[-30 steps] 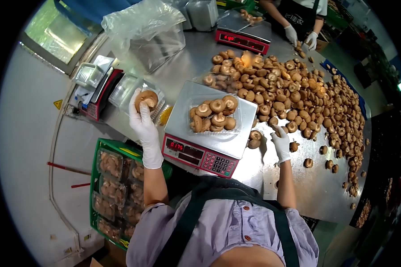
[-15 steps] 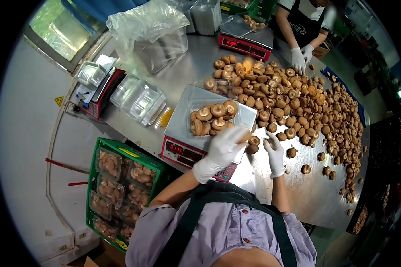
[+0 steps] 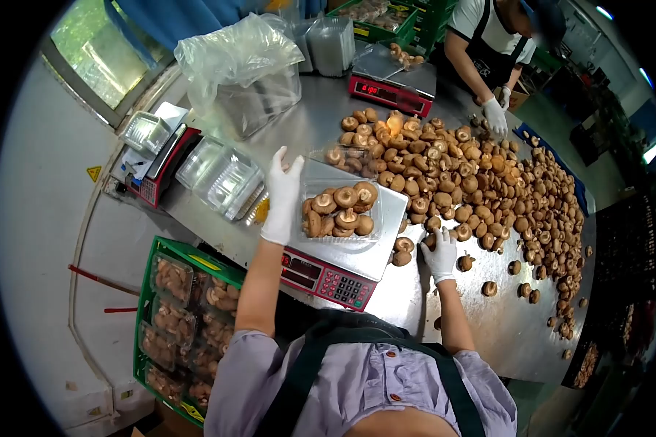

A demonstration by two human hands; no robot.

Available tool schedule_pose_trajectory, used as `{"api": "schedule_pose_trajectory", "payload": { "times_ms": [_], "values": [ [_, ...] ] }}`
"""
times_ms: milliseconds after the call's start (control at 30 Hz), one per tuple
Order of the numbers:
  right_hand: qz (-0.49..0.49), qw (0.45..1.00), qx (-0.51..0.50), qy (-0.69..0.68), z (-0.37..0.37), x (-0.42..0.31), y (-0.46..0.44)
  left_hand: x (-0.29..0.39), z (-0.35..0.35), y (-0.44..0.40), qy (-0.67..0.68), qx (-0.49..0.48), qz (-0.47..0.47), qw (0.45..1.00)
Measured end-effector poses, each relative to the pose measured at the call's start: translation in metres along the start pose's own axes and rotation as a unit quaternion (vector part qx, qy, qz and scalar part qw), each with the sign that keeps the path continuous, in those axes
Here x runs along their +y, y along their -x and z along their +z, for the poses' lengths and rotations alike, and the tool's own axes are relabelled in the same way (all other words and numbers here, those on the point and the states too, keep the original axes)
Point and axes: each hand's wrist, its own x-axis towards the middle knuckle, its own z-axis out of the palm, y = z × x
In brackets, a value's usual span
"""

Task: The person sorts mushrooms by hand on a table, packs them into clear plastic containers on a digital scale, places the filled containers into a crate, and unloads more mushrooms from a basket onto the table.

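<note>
"how do my hands stand from where you watch?"

"through the head camera, i have my left hand (image 3: 283, 197) wide, thumb and fingers apart, raised by the left side of the weighing plate (image 3: 391, 213). my right hand (image 3: 442, 256) is bent over a mushroom (image 3: 430, 241) at the near edge of the pile (image 3: 474, 186); i can't tell whether i'm gripping it."

"and the clear tray (image 3: 376, 228)?"

"on the weighing plate, between my hands, with brown mushrooms (image 3: 345, 197) inside. two loose ones (image 3: 403, 250) lie just right of the scale (image 3: 326, 280)."

"what about the surface?"

"a shiny metal table (image 3: 455, 328), single mushrooms scattered near me, the pile spreading away to the right. stacked clear trays (image 3: 221, 178) sit left of my left hand, and a small scale (image 3: 153, 175) beyond them. a second red scale (image 3: 390, 96) stands behind the pile."

"the room?"

"a green crate (image 3: 210, 260) of filled trays sits below the table's left edge. there's a pale wall (image 3: 44, 226) with a window (image 3: 106, 62) and blue cloth (image 3: 178, 18). across the table, a co-worker in a dark apron has a gloved hand (image 3: 496, 118) at the pile's far edge."
</note>
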Motion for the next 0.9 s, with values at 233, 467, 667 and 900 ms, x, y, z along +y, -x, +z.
{"api": "schedule_pose_trajectory", "payload": {
  "times_ms": [233, 467, 667, 900],
  "values": [
    [0.031, 0.952, 0.016, -0.305, -0.029, -0.056, -0.04, -0.012, 0.011, -0.02, 0.229, -0.183, -0.3, 0.908],
    [0.053, 0.825, -0.127, -0.549, -0.084, -0.101, -0.056, -0.013, -0.048, 0.026, 0.211, -0.315, 0.027, 0.925],
    [0.033, 0.873, -0.286, -0.393, -0.079, -0.118, -0.047, -0.017, -0.065, 0.111, 0.01, -0.156, -0.027, 0.987],
    [0.161, 0.702, -0.387, -0.576, -0.064, -0.127, -0.048, -0.008, -0.063, 0.126, 0.188, -0.187, -0.267, 0.926]
  ]
}}
